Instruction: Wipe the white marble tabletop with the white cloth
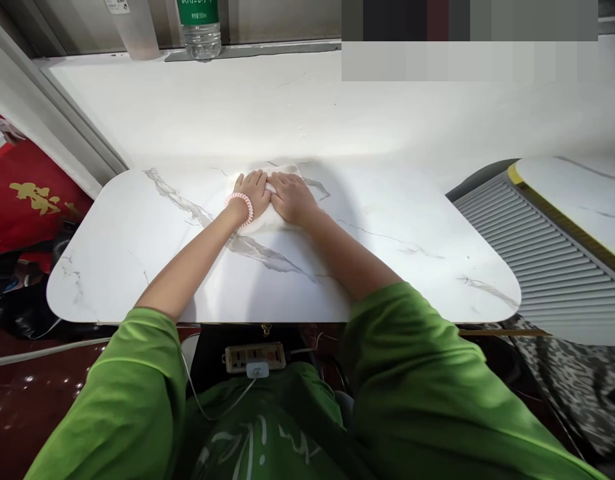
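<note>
**Two hands down on a white cloth**

The white cloth (265,220) lies near the back middle of the counter (412,267), under both hands. The left hand (256,191) and right hand (291,199) rest on it palm down, side by side; whether their fingers grip it underneath is hidden. The cloth is laid down, and the work looks to be under way, but how much is done or left cannot be judged from this view.

Behind, the green label (198,12) on a clear bottle (202,40) reads "550ml" after small Chinese characters; its upper line is cut off by the top edge. A red bag (7,227) at the left bears gold character-like writing, and the green shirt (282,400) shows white script, neither clear enough to read.
</note>
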The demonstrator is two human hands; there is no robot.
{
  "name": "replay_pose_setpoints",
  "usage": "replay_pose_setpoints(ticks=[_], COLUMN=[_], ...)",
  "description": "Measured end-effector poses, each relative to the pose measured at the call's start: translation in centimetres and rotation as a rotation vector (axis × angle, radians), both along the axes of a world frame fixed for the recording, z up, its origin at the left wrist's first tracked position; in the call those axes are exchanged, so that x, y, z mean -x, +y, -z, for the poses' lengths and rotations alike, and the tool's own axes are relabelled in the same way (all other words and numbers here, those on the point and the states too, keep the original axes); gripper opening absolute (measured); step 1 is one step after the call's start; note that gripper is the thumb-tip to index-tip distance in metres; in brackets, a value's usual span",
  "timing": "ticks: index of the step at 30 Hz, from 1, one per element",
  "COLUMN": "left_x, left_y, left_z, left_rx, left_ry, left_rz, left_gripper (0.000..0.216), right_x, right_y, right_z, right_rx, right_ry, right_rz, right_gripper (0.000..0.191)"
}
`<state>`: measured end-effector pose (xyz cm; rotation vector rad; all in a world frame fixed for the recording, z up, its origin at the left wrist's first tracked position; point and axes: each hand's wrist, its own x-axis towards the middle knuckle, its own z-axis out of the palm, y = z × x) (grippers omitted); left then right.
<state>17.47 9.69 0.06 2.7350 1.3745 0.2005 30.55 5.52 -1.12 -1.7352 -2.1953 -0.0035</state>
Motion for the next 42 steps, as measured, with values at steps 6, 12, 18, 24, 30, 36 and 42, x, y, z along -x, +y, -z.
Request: replay_pose_setpoints(ticks=[6,12,18,24,30,36,42], left_x=[0.4,0.2,-1.5,-5.7,-8.4,-8.1,-7.6], left_y=[-9.7,-17.5,-15.0,-5.6,1.5,1.1,-2.6], left_z=[-0.4,-0.9,-1.1,-0.7,-0.5,-0.7,-0.7], left_rx=[-0.012,0.018,0.051,0.044,0.042,0.009,0.005], left_ry=[0.035,0.080,0.070,0.056,0.042,0.040,0.054], left_rz=[0.024,0.200,0.260,0.191,0.118,0.078,0.038], left_gripper=[0.059,0.064,0.061,0.058,0.056,0.055,0.056], right_x=[-0.5,-0.8,-1.7,-5.1,-6.6,-7.1,-7.3], right_y=[-9.3,-18.7,-17.0,-7.2,0.5,1.0,-2.4], right_z=[-0.2,-0.3,-0.2,-0.2,-0.1,0.7,0.4], right_rx=[-0.013,-0.058,-0.071,-0.088,-0.061,-0.107,-0.060], right_ry=[-0.048,-0.050,-0.007,0.006,0.038,0.059,-0.016], right_rz=[-0.095,-0.083,0.045,0.067,0.203,0.150,0.082], right_gripper=[0.054,0.056,0.051,0.047,0.041,0.045,0.051])
